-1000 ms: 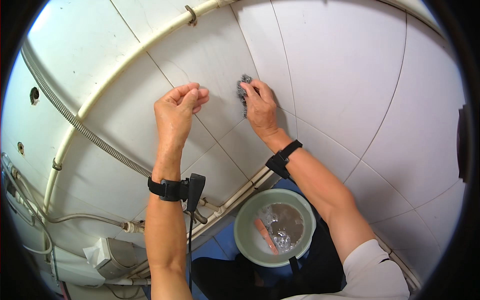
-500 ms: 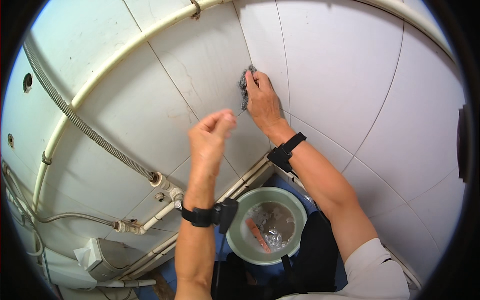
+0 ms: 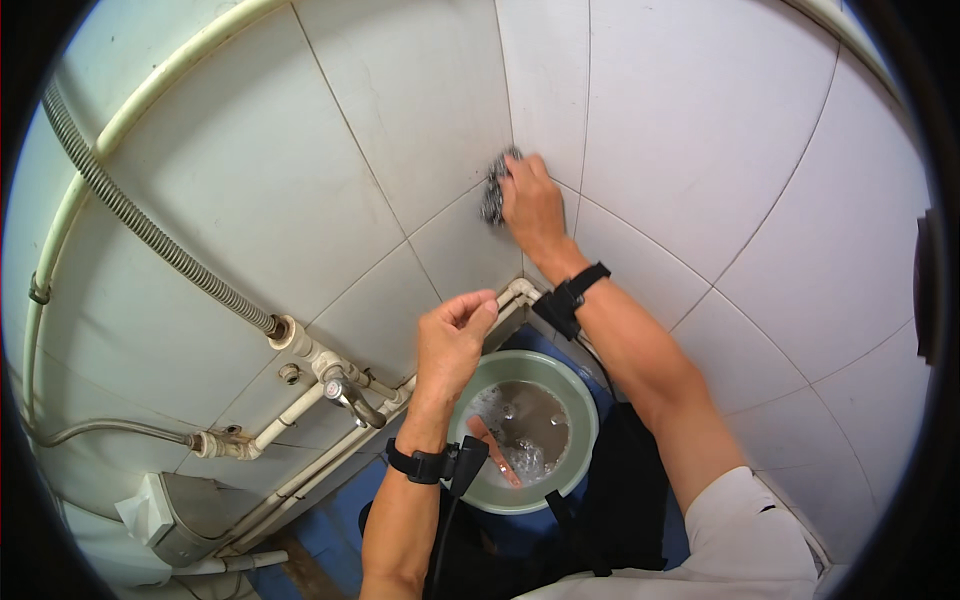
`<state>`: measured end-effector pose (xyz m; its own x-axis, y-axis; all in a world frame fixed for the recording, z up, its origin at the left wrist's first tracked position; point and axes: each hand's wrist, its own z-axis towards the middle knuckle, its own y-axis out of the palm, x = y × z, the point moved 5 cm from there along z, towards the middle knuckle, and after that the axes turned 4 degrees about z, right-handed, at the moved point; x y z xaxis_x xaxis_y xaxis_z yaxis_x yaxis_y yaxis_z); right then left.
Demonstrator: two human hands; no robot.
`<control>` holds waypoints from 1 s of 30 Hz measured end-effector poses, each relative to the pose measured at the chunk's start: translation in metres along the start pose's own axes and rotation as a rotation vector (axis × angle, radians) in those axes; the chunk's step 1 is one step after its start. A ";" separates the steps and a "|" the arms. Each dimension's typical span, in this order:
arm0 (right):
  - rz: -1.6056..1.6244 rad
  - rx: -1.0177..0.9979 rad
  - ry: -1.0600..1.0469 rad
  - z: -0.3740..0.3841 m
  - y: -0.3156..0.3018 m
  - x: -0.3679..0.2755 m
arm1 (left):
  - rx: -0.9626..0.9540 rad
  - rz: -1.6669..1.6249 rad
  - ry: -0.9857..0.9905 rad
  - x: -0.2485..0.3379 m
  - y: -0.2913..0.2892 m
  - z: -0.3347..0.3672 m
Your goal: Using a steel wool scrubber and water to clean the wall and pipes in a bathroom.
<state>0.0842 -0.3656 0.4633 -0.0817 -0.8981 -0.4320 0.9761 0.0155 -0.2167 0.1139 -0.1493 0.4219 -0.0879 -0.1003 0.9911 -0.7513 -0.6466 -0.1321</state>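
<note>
Right hand presses grey metal scouring pad on white wall tile; left hand loosely curled, empty, above green basin.

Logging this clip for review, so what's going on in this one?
A person is scrubbing a white tiled wall in a wet corner. The right hand presses a grey scouring pad against the tiles near a grout line. The left hand is loosely curled and empty, held in the air off the wall, above a pale green basin of murky water on the floor. A tap and pipes run along the wall to the left.
</note>
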 end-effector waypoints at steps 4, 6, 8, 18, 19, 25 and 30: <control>0.079 0.085 -0.021 0.017 -0.002 -0.010 | -0.027 -0.002 -0.026 -0.019 0.003 0.008; 0.150 0.206 -0.131 0.082 -0.016 -0.042 | -0.035 -0.030 -0.026 -0.017 0.009 0.012; 0.232 0.288 -0.195 0.131 -0.028 -0.073 | -0.018 -0.066 0.019 -0.005 0.014 0.012; 0.285 0.235 0.356 -0.032 0.023 -0.001 | 0.100 -0.018 -0.025 -0.032 0.010 0.004; 0.281 0.254 0.367 -0.018 0.023 -0.006 | 0.118 -0.023 -0.047 -0.033 0.008 0.002; 0.402 0.411 -0.081 0.103 0.005 -0.090 | 0.199 -0.040 -0.003 -0.032 0.003 -0.002; 0.209 0.238 0.209 -0.053 0.028 -0.010 | 0.295 -0.051 0.059 -0.027 0.000 -0.012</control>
<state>0.1016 -0.3325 0.4149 0.1085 -0.7773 -0.6197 0.9936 0.0643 0.0932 0.1080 -0.1375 0.3955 -0.0996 -0.0235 0.9948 -0.5340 -0.8423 -0.0733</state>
